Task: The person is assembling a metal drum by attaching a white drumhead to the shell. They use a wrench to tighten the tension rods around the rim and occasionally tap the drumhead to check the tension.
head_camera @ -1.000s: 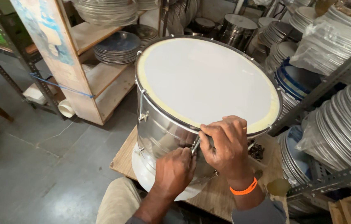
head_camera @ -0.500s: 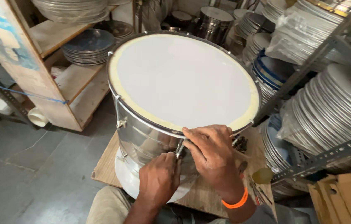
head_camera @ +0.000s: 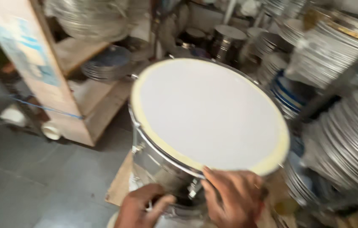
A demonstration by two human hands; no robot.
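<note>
Drum (head_camera: 208, 118) is sitting on a wood board (head_camera: 120, 185). Right hand (head_camera: 234, 198) is cupping the rim, left hand (head_camera: 143, 207) curling round a lug (head_camera: 194, 189) w/ fingers bent. Best keeping the shell steady & turning evenly.

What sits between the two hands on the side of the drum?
In the head view, a small metal tuning lug on the drum shell lies between the left hand and right hand, just under the rim.

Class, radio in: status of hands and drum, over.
Left hand on drum shell. Right hand at near rim, by lug. Nothing blocking.
</note>
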